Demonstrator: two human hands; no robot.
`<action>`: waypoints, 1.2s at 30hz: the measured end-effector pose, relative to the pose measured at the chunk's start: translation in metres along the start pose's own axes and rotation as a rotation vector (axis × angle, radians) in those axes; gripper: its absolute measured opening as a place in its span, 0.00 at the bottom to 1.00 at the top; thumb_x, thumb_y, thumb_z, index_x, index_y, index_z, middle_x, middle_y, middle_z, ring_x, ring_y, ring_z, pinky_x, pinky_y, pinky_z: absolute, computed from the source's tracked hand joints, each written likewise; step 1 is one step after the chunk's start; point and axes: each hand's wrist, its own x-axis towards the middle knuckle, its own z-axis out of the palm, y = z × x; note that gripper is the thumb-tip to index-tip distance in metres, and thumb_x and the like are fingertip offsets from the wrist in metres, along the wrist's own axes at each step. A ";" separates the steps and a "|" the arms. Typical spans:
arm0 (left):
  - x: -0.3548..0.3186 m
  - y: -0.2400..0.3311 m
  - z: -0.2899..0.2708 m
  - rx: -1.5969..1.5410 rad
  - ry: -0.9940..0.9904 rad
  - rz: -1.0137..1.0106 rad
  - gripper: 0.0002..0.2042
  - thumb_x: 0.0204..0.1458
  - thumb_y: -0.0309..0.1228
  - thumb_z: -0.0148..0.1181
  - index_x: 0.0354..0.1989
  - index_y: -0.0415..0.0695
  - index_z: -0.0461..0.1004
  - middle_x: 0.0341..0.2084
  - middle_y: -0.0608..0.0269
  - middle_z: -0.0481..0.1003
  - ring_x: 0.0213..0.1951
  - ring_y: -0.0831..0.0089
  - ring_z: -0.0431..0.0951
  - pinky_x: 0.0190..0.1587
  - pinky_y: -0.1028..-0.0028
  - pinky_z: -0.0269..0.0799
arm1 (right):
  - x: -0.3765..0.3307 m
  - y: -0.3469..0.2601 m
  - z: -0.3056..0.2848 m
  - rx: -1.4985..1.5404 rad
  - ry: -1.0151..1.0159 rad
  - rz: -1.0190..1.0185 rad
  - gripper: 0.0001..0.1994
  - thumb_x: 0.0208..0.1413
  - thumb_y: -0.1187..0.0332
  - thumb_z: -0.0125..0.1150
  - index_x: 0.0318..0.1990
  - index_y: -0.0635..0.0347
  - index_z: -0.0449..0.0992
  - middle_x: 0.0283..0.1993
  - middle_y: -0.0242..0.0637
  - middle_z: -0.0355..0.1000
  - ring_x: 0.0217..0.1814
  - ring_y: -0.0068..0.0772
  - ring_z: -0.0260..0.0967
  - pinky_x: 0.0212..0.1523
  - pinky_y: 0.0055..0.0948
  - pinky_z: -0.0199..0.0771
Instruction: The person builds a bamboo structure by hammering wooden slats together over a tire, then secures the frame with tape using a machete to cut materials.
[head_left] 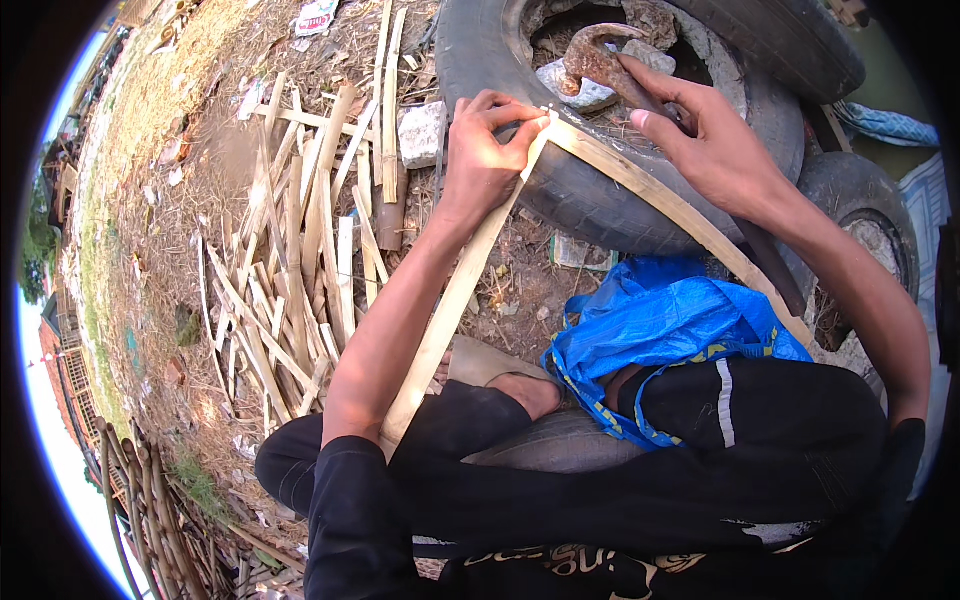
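My left hand pinches the ends of two pale bamboo strips where they meet on top of a black tyre. One bamboo strip runs down toward my left knee. The other bamboo strip slants down to the right across the tyre. My right hand grips the handle of a rusty claw hammer, its head raised over the tyre's hollow. A small pale nail or splinter shows at my left fingertips.
Stones lie inside the tyre. A heap of split bamboo strips covers the dirt on the left. A blue plastic bag rests by my legs. A second tyre lies at right, bent canes at lower left.
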 end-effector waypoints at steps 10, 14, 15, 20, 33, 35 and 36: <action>-0.001 -0.003 0.008 0.057 0.041 -0.009 0.08 0.49 0.36 0.69 0.36 0.49 0.87 0.39 0.59 0.78 0.44 0.58 0.70 0.52 0.64 0.68 | -0.009 0.004 0.015 -0.088 0.094 -0.229 0.26 0.65 0.71 0.55 0.70 0.64 0.62 0.59 0.55 0.73 0.62 0.39 0.72 0.63 0.33 0.67; -0.001 -0.003 0.011 0.037 0.029 -0.055 0.09 0.49 0.37 0.68 0.36 0.49 0.87 0.39 0.60 0.78 0.45 0.57 0.71 0.53 0.63 0.68 | -0.014 0.014 0.029 -0.001 0.193 -0.243 0.26 0.64 0.72 0.55 0.70 0.62 0.63 0.56 0.58 0.74 0.59 0.47 0.74 0.60 0.33 0.68; 0.000 -0.005 0.010 0.039 0.038 -0.058 0.09 0.50 0.37 0.68 0.36 0.49 0.87 0.39 0.60 0.78 0.45 0.57 0.71 0.53 0.63 0.68 | -0.011 0.011 0.029 -0.118 0.055 -0.222 0.26 0.64 0.73 0.55 0.70 0.63 0.63 0.56 0.58 0.74 0.60 0.46 0.73 0.61 0.33 0.67; 0.001 -0.001 0.013 0.045 0.051 -0.054 0.09 0.49 0.37 0.68 0.36 0.50 0.87 0.40 0.59 0.78 0.45 0.56 0.71 0.53 0.63 0.69 | -0.015 0.008 0.023 -0.056 0.221 -0.312 0.27 0.63 0.73 0.56 0.70 0.62 0.62 0.54 0.56 0.74 0.58 0.47 0.74 0.59 0.35 0.69; 0.000 -0.006 0.008 0.026 0.035 -0.010 0.08 0.51 0.35 0.66 0.36 0.49 0.85 0.39 0.58 0.78 0.45 0.58 0.70 0.53 0.64 0.67 | 0.008 0.027 0.038 0.026 0.214 -0.063 0.26 0.61 0.59 0.63 0.61 0.70 0.72 0.46 0.54 0.79 0.48 0.41 0.78 0.53 0.37 0.73; 0.001 -0.010 0.008 0.009 0.012 -0.010 0.09 0.53 0.36 0.66 0.38 0.47 0.84 0.38 0.61 0.78 0.44 0.63 0.71 0.52 0.67 0.67 | 0.028 0.022 0.033 -0.036 0.120 0.040 0.28 0.57 0.54 0.66 0.56 0.70 0.75 0.43 0.52 0.80 0.45 0.41 0.79 0.50 0.37 0.75; 0.001 -0.010 0.008 0.003 -0.004 -0.011 0.10 0.53 0.36 0.66 0.39 0.46 0.84 0.37 0.62 0.78 0.43 0.65 0.71 0.51 0.69 0.66 | 0.038 0.020 0.033 -0.063 0.073 0.094 0.29 0.55 0.51 0.67 0.54 0.70 0.77 0.42 0.51 0.80 0.44 0.41 0.79 0.49 0.37 0.75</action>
